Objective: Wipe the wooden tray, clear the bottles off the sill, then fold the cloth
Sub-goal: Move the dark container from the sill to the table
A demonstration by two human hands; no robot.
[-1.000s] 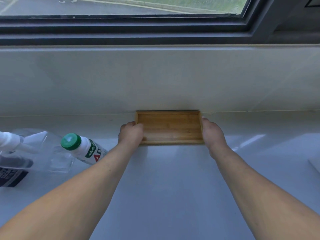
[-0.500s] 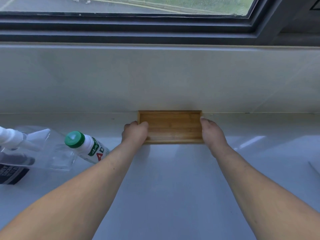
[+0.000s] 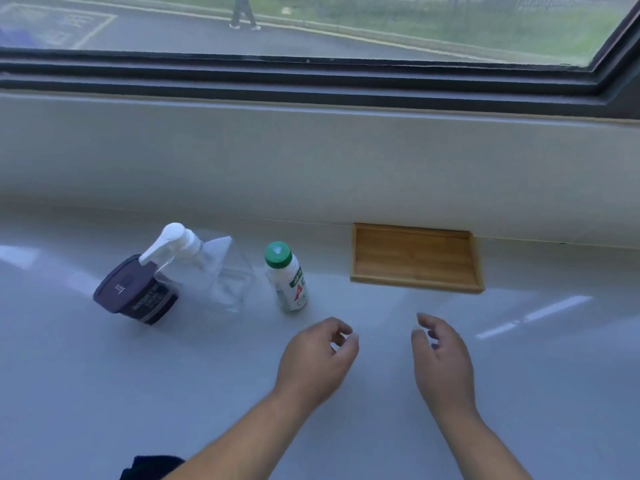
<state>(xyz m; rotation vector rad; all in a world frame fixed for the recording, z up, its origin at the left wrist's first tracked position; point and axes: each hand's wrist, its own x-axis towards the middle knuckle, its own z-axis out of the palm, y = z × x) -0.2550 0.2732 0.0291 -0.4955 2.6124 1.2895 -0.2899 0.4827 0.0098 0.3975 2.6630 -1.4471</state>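
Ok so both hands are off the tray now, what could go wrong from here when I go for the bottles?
The green-capped bottle stands just beyond your left hand; a careless reach might tip it. The clear pump bottle sits close beside the dark jar, so lifting one could drag the other.

Bare sill [image 3: 381, 393] before tray [image 3: 414, 258]

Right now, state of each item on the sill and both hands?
wooden tray: empty, flat against the back wall
green-capped bottle: upright, capped
pump bottle: upright, clear
dark jar: lid on
dark cloth: bunched at near edge
left hand: open, empty
right hand: open, empty
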